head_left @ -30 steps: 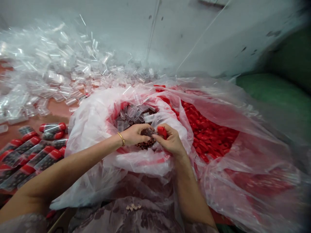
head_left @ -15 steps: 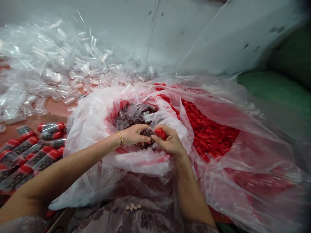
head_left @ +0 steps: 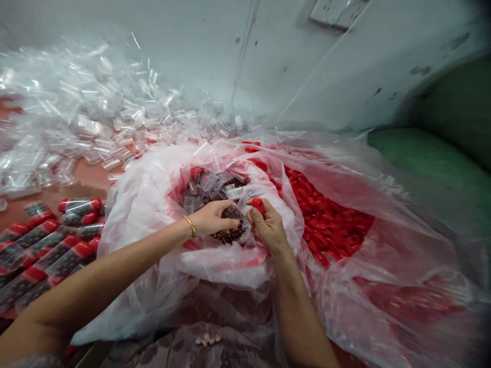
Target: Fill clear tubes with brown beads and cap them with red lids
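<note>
Over the mouth of a white plastic bag, my left hand is closed around a clear plastic tube with dark beads inside. Close to its right, my right hand grips a red cap between thumb and fingers. The cap and the tube are apart. Inside the bag lie loose brown beads and several clear empty tubes. My left hand partly covers the beads.
Capped tubes of beads with red ends lie at left on the reddish table. A heap of clear tubes spreads behind them. Red caps fill a clear bag at right. A wall socket is above.
My right hand has drawn slightly away from the tube, with the red cap still in its fingers. The camera view has tilted up a little, bringing the socket into sight.
</note>
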`<state>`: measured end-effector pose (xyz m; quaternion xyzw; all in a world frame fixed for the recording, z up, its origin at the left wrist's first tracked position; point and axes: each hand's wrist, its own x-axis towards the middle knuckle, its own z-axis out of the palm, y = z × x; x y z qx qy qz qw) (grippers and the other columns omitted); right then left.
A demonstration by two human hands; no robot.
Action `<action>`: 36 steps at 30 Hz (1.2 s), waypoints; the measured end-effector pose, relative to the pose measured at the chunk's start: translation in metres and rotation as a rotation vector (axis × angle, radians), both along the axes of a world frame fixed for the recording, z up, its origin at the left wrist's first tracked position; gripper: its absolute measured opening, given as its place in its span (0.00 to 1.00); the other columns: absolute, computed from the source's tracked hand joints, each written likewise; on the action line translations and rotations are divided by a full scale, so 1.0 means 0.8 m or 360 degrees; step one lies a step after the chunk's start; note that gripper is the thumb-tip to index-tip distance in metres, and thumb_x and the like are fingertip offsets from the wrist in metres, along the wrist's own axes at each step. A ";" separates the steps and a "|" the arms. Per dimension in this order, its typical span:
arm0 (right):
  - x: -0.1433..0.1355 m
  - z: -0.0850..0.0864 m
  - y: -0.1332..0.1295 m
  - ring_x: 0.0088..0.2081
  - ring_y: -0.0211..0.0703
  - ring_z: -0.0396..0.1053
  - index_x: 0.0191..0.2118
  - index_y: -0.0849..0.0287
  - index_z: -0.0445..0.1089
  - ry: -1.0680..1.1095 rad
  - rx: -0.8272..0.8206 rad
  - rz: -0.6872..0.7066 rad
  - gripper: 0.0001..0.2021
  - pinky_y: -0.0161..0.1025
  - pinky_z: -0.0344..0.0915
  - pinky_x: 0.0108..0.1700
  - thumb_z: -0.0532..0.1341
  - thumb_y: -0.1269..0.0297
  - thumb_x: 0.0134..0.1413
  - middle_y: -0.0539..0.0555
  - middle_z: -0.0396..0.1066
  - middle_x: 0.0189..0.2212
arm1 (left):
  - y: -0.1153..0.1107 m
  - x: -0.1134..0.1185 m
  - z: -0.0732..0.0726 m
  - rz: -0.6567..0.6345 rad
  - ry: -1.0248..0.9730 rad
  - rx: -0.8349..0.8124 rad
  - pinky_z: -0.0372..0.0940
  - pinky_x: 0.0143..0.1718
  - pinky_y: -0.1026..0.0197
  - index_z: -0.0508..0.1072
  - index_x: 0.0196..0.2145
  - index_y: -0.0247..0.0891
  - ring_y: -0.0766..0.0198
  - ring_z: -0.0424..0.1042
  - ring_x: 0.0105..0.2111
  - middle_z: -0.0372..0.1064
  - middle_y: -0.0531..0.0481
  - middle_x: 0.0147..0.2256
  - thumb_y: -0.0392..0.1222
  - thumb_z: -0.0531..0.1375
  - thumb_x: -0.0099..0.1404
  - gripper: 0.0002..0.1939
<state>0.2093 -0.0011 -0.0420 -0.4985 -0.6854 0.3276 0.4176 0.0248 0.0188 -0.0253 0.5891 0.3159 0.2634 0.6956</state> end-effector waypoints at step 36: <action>-0.022 0.015 -0.017 0.43 0.46 0.74 0.55 0.54 0.68 -0.0306 0.0234 0.0096 0.20 0.43 0.72 0.45 0.49 0.56 0.63 0.55 0.72 0.49 | -0.009 -0.002 0.012 0.0173 0.0398 0.0816 0.56 0.27 0.67 0.66 0.30 0.34 0.69 0.60 0.26 0.64 0.54 0.26 0.41 0.58 0.57 0.07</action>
